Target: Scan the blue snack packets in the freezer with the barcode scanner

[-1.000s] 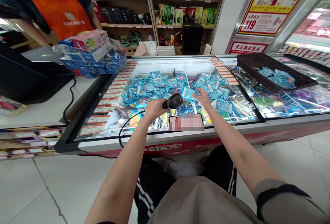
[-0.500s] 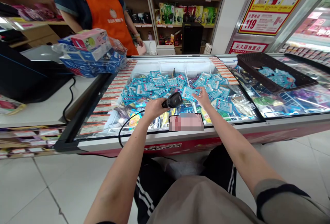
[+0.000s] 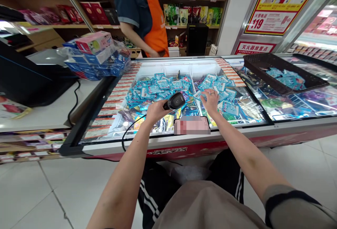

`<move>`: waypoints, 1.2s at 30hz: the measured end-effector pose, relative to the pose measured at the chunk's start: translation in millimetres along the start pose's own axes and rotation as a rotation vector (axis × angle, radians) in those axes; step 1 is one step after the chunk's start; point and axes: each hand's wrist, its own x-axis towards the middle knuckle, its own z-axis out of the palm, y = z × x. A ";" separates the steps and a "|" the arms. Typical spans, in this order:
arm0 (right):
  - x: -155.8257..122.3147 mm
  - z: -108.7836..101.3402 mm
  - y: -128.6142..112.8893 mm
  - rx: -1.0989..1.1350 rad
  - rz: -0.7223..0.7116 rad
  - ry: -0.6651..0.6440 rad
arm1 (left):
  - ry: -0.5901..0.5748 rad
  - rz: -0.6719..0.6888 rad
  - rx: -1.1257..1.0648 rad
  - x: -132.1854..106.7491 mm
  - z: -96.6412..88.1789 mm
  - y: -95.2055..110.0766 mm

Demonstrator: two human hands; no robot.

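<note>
My left hand is closed around the handle of a black barcode scanner, whose head points right over the freezer; a cable hangs from its grip. To the right of the scanner, my right hand has its fingers apart over blue packets. One light-blue packet lies by its thumb; whether they touch is hard to see. Many similar blue packets form a left pile and a right pile inside the chest freezer, with a white wire divider between them. A phone with a blurred screen rests at the front edge.
A dark tray with several blue packets sits on the freezer at right. Plastic-wrapped boxes stand on the left counter. Behind the freezer is a person in an orange apron, before stocked shelves.
My right hand has shifted slightly right and its fingers have loosened from the blue packet it pinched. The scanner stays in my left hand. The person behind has moved right and turned.
</note>
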 end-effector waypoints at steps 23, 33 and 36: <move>-0.7 -2.6 -4.0 -0.211 -0.029 0.010 | 0.044 -0.081 -0.001 -0.2 -1.2 -18.6; 21.2 15.1 -28.5 0.044 -0.288 -0.398 | 0.086 -0.149 -0.094 3.4 -3.5 -23.1; 26.2 23.6 -45.6 0.074 -0.276 -0.459 | 0.109 -0.172 -0.118 3.7 -4.7 -24.0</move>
